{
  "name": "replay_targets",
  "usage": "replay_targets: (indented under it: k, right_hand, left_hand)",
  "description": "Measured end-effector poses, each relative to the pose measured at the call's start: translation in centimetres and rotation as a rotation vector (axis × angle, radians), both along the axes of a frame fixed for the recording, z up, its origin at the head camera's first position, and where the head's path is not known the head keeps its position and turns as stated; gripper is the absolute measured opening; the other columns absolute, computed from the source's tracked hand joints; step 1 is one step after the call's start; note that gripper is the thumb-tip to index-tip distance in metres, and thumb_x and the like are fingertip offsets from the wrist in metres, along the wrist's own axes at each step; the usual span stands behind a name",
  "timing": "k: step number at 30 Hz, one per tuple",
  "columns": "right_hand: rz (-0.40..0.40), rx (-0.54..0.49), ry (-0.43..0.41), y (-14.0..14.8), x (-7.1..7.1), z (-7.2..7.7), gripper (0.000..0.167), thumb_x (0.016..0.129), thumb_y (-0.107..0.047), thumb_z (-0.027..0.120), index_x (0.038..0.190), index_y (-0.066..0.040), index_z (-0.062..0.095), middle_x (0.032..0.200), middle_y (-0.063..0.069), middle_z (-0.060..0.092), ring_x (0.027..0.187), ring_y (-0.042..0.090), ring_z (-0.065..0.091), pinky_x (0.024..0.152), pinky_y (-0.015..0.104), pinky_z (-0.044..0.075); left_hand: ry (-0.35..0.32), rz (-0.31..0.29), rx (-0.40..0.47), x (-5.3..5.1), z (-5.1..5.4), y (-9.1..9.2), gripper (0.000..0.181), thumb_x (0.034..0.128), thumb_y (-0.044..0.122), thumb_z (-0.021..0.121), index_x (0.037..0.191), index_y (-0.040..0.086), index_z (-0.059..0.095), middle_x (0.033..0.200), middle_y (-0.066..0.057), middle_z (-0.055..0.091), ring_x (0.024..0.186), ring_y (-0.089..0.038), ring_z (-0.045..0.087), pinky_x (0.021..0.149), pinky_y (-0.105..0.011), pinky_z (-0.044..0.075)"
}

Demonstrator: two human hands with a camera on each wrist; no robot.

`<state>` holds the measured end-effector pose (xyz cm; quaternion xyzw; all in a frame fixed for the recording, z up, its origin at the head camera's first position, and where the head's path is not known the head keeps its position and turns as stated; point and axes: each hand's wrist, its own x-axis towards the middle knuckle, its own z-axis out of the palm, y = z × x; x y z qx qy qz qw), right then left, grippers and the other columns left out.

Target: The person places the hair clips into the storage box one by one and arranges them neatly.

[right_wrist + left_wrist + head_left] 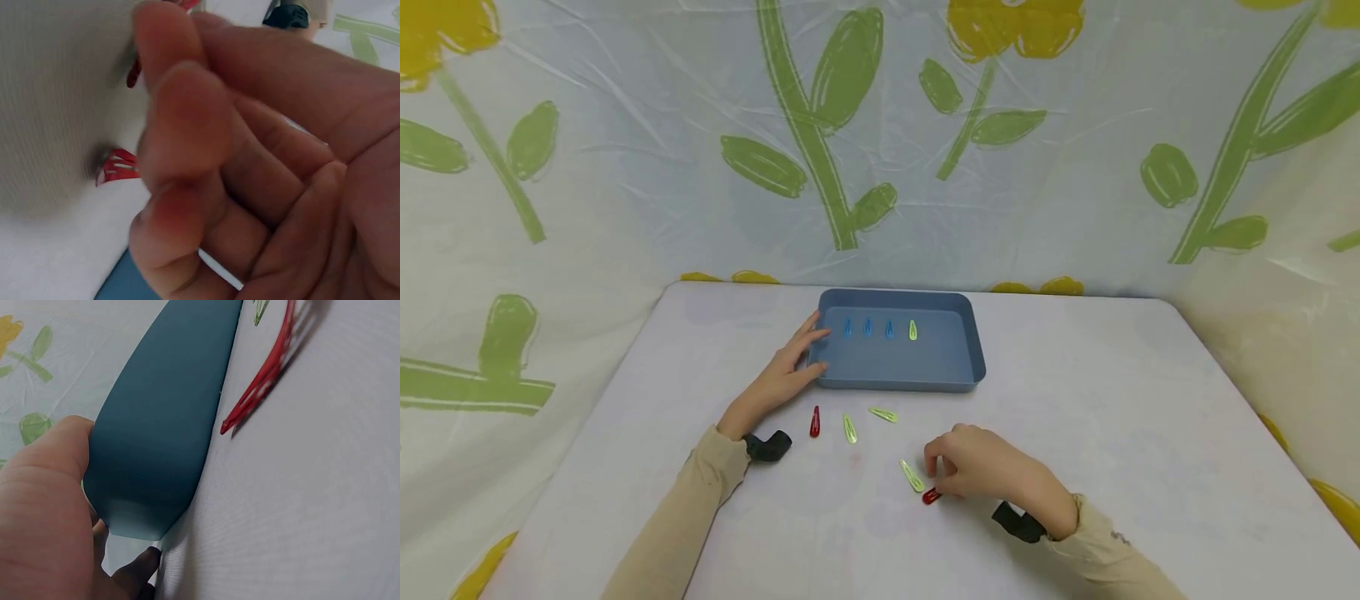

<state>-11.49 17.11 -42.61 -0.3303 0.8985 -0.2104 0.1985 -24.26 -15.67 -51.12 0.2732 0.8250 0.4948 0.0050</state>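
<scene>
Because a shallow rectangular blue-grey tray (895,363), plastic by its look, stands loose on the pale, cloth-like bench (1097,392), the left hand (775,382) lies at its left end with fingers spread and thumb at the near corner, which probably steadies it without taking its weight. Inside, three slim blue teardrop-shaped snap clips (868,327) and one glossy light-green snap clip (913,331) stand side by side, narrow ends away from the person; the even gaps and grouping by colour suggest deliberate order, and the space in front of them is bare. The right hand (988,468) is narrowed to a pinch on a glossy red snap clip (931,497), thumb and forefinger apparently closing on one end while the rounded end shows beyond them; so flat a thing offers little but its edges, which likely explains the fingertip hold. A slender light-green clip (912,476) lies just beside it. Nearer the tray, a dark red clip (815,422) and two pale green clips (866,421) lie at differing angles, seemingly unsorted. The right wrist view shows another bit of red (119,167) near the fingers; which clip that is, I cannot tell.
</scene>
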Motion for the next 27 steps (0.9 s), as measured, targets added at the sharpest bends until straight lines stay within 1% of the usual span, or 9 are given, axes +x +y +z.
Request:
replay_targets:
  k: [5,8,12,13,20,24,27]
  right_hand:
    - [-0.009,-0.013,-0.072,-0.1,0.1,-0.2,0.020,0.081,0.000,0.075,0.077,-0.016,0.064,0.049,-0.014,0.052,0.045,0.002,0.047,0.047,0.021,0.039]
    - [0.000,-0.020,-0.086,-0.1,0.0,-0.3,0.022,0.082,-0.001,0.075,0.074,-0.016,0.063,0.048,-0.014,0.051,0.044,0.002,0.045,0.047,0.021,0.038]
    - [0.008,-0.026,-0.092,-0.1,-0.1,-0.5,0.023,0.083,-0.002,0.076,0.072,-0.017,0.063,0.048,-0.014,0.051,0.045,0.002,0.044,0.048,0.021,0.038]
    - [0.010,-0.024,-0.088,-0.1,-0.1,-0.5,0.023,0.083,-0.002,0.076,0.072,-0.017,0.063,0.049,-0.014,0.050,0.046,0.002,0.045,0.049,0.021,0.038]
    - [0.012,-0.032,-0.092,0.0,0.1,-0.4,0.023,0.081,-0.002,0.076,0.071,-0.017,0.063,0.050,-0.013,0.050,0.047,0.001,0.044,0.049,0.020,0.038]
    - [0.027,-0.040,-0.056,0.0,0.1,-0.5,0.024,0.084,-0.012,0.078,0.069,-0.019,0.061,0.052,-0.013,0.048,0.050,0.000,0.042,0.052,0.020,0.037]
    - [0.012,-0.024,-0.038,-0.1,0.4,-0.5,0.028,0.083,-0.022,0.081,0.066,-0.021,0.058,0.053,-0.013,0.048,0.050,0.001,0.041,0.052,0.020,0.035]
  left_hand:
    - [0.004,0.000,0.008,0.1,0.1,0.1,0.056,0.0975,0.007,0.060,0.150,0.003,0.040,0.166,-0.009,0.007,0.151,-0.028,0.009,0.117,-0.057,0.019]
    - [-0.008,-0.002,0.008,1.0,1.6,0.3,0.055,0.0970,0.003,0.059,0.148,-0.003,0.039,0.165,-0.015,0.007,0.151,-0.032,0.008,0.116,-0.058,0.018]
    - [-0.024,-0.004,0.000,2.1,3.6,0.6,0.054,0.0968,0.001,0.058,0.147,-0.007,0.038,0.164,-0.021,0.008,0.150,-0.036,0.009,0.116,-0.059,0.018]
    - [-0.023,-0.007,0.000,2.2,3.7,0.7,0.054,0.0970,0.001,0.058,0.147,-0.007,0.039,0.164,-0.021,0.009,0.150,-0.036,0.010,0.116,-0.059,0.018]
    - [-0.027,-0.007,-0.003,2.3,3.8,0.8,0.054,0.0969,0.002,0.058,0.146,-0.008,0.038,0.164,-0.022,0.009,0.150,-0.038,0.010,0.116,-0.060,0.018]
    - [-0.030,-0.001,-0.003,2.4,3.9,0.8,0.054,0.0968,0.002,0.058,0.146,-0.008,0.039,0.164,-0.022,0.009,0.150,-0.038,0.010,0.116,-0.061,0.018]
    - [-0.030,-0.001,-0.008,2.3,3.9,0.8,0.054,0.0968,0.002,0.058,0.146,-0.008,0.039,0.163,-0.023,0.009,0.150,-0.039,0.010,0.115,-0.061,0.018]
